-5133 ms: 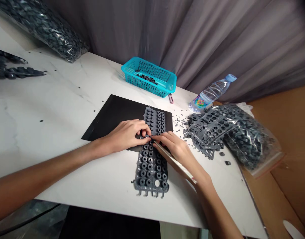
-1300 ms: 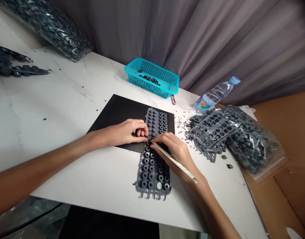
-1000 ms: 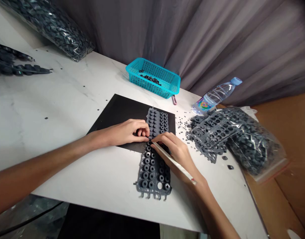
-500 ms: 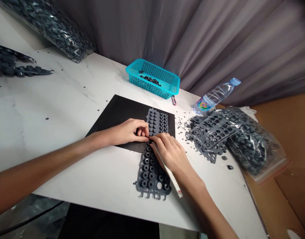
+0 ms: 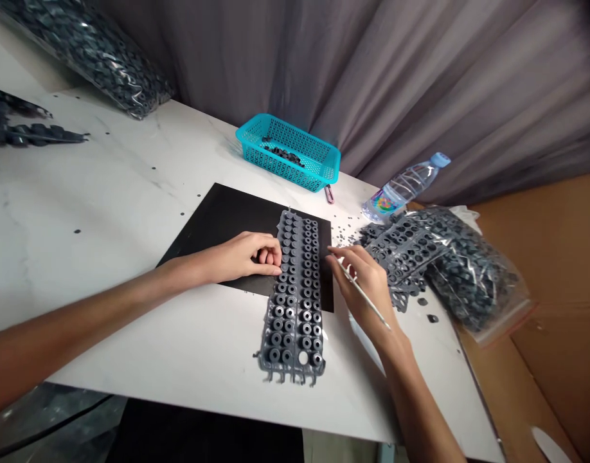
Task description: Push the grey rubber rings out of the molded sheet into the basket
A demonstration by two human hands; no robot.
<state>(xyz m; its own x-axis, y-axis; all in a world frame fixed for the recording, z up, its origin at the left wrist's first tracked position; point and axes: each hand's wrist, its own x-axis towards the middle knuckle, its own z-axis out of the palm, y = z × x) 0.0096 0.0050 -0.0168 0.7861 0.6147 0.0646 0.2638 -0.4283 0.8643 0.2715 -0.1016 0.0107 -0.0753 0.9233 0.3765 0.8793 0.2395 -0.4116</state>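
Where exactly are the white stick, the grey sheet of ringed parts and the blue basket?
White stick [image 5: 364,294]: head view, middle of its shaft.
Grey sheet [image 5: 299,294]: head view, strip between its columns of rings.
Blue basket [image 5: 280,169]: head view, near long wall.

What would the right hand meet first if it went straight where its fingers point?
Likely the right edge of the grey moulded sheet, partly on the black mat, though with depth unclear, the right hand might pass above.
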